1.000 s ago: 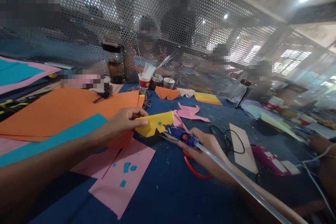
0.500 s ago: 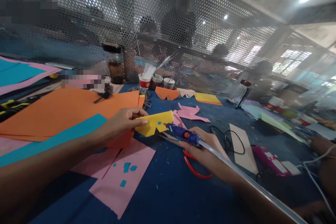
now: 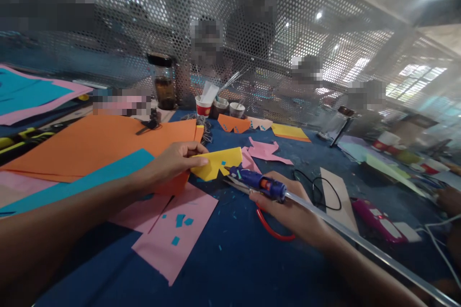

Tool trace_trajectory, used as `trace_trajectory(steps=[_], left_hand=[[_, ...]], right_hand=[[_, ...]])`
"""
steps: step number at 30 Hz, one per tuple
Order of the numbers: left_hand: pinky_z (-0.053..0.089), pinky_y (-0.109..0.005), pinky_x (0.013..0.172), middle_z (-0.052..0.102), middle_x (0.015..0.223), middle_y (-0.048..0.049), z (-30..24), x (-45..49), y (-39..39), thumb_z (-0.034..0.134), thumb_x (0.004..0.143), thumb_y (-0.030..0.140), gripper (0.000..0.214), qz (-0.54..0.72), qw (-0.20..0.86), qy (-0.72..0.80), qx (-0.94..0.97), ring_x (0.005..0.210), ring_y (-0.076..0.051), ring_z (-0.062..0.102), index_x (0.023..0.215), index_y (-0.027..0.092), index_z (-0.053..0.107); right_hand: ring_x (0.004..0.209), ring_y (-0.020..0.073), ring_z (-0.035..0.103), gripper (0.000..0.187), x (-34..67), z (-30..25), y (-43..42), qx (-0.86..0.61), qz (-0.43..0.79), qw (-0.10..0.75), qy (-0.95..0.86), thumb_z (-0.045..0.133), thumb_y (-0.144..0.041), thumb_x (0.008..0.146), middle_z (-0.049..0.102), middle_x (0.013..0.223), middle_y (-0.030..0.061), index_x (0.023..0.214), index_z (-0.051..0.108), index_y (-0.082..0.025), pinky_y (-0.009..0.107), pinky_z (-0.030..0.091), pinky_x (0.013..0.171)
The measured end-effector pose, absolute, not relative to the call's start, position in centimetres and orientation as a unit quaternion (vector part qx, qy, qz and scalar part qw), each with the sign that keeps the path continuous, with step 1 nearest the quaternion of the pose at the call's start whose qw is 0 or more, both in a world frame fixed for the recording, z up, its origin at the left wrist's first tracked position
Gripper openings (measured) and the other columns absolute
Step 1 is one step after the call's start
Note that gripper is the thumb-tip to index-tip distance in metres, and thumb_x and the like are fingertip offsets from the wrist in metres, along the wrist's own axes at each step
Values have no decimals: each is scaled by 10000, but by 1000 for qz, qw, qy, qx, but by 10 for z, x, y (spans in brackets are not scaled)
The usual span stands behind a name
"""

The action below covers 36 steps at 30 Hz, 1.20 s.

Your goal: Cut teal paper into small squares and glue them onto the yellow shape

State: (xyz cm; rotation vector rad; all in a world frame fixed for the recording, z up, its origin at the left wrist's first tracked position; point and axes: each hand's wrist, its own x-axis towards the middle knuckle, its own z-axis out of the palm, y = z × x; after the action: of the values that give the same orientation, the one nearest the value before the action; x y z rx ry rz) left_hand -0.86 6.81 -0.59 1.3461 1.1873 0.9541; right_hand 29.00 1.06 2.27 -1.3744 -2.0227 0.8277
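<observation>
My left hand [image 3: 183, 157] pinches the left end of a folded yellow paper piece [image 3: 212, 163] with notches cut in its lower edge and a small blue square stuck on it. My right hand [image 3: 284, 196] is closed round a blue glue gun [image 3: 257, 181], a long clear glue stick [image 3: 353, 235] running out of its back. The gun's nozzle points at the right part of the yellow paper, close to or touching it. Red-handled scissors [image 3: 273, 230] lie beneath my right hand. Blue paper scraps [image 3: 180, 220] rest on a pink sheet [image 3: 169, 254] below.
Orange sheets [image 3: 101, 144] and a blue strip [image 3: 118, 172] cover the left side. Notched orange [image 3: 234, 123] and pale pieces stand behind, near paper cups [image 3: 203, 106] and a jar [image 3: 163, 84]. Right: a black cord [image 3: 333, 208], a magenta device [image 3: 378, 220], another person's hand [image 3: 446, 201].
The view has shifted slightly, so the scene sits a little further right. Both hands keep their hold, and the nozzle stays by the yellow paper.
</observation>
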Motion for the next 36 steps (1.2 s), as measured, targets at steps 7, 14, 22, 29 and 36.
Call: trace_trajectory(steps=[7,14,22,29,36], left_hand=[[569,-343,761,790,858,-42,-11,-10,72,838,723,399,290,406,529,494,558,797,-222,729,895,200,715],[551,-322,768,786,841,-27,-8,-9,69,848,712,368,271,406,524,493,563,807,-211,721,883,197,726],[531,-314,748,782,828,-23,-3,-6,65,816,714,382,268,400,513,500,572,792,-211,712,866,188,711],[538,-315,739,769,819,-11,-3,-6,65,804,741,393,261,402,512,494,576,777,-205,706,882,195,712],[544,-317,721,765,810,-16,-4,-6,66,806,739,425,290,400,508,496,580,772,-212,708,879,193,703]], right_hand=[[599,123,546,210,285,18,5,-436,284,203,-829,739,-327,842,661,742,-26,1006,677,-211,235,391,564],[699,156,662,197,278,3,2,-369,337,154,-853,741,-217,813,725,810,-15,1003,690,-209,219,416,603],[619,125,619,228,267,-2,-9,-292,392,122,-864,743,-267,808,715,780,-27,1018,679,-205,202,373,567],[642,136,626,258,261,-3,-11,-303,380,92,-869,711,-235,810,722,800,-13,1064,682,-203,214,370,596],[653,137,637,240,259,-5,-11,-310,377,89,-868,734,-260,826,720,795,-11,1053,689,-197,212,375,601]])
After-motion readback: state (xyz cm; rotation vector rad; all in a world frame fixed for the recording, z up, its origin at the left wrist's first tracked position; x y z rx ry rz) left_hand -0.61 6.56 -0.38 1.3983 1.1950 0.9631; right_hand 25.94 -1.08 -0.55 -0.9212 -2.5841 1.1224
